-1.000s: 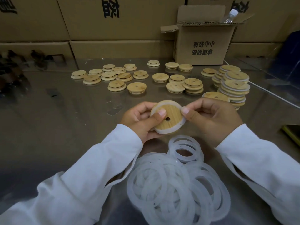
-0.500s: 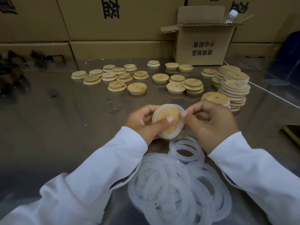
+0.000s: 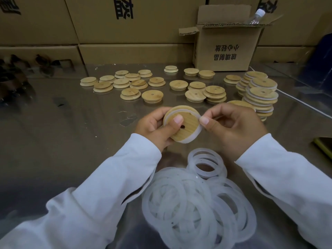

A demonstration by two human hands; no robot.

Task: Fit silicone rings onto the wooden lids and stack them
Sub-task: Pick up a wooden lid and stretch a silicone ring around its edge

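Loose wooden lids (image 3: 133, 83) lay scattered over the far part of the shiny table (image 3: 62, 141), from left to centre. Nearer, above the table, the left hand (image 3: 154, 126) gripped a lid (image 3: 190, 121) by its edge, thumb pressed on the face beside the small hole, a white silicone ring (image 3: 195, 134) round its rim; the right hand (image 3: 233, 126) pinched that ring at the lid's right edge, with a heap of spare rings (image 3: 197, 203) on the table just below. Far right, ringed lids stood in stacks (image 3: 260, 94) near an open cardboard box (image 3: 228, 49).
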